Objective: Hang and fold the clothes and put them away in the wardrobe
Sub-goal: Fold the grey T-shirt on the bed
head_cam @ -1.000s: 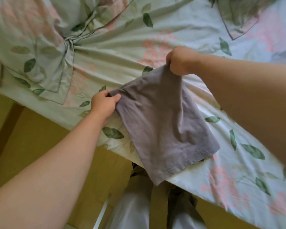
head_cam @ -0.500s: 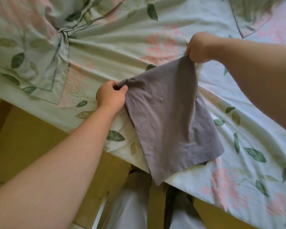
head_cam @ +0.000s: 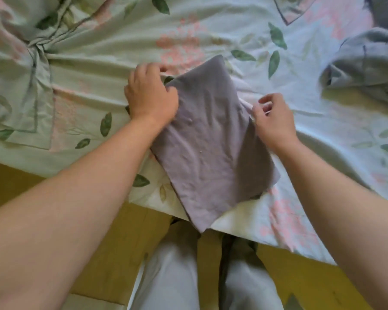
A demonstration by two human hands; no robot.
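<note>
Plainly, a folded grey cloth (head_cam: 207, 139) lies flat on the flowered bed sheet (head_cam: 112, 52), set at a slant; its near corner hangs over the bed's edge, above the person's legs (head_cam: 166, 276) in pale trousers. The left hand (head_cam: 151, 96) sits knuckles-up at the cloth's upper left edge; its fingers (head_cam: 169, 91) are curled over that edge and hold the fabric. The right hand (head_cam: 274, 121) is at the opposite side of the cloth, about midway along the right edge; its fingers (head_cam: 264, 100) are loosely bent and slightly spread, the thumb just at the fabric; it is blurred, so I cannot tell whether it pinches the edge or only touches it. The sheet is creased and gathered into a twisted knot of folds at the far left. A second garment (head_cam: 367, 63), bluish grey and crumpled, lies on the sheet at the far right, well apart from the folded cloth. Below the bed's edge a yellowish floor (head_cam: 87, 231) shows beside the legs.
</note>
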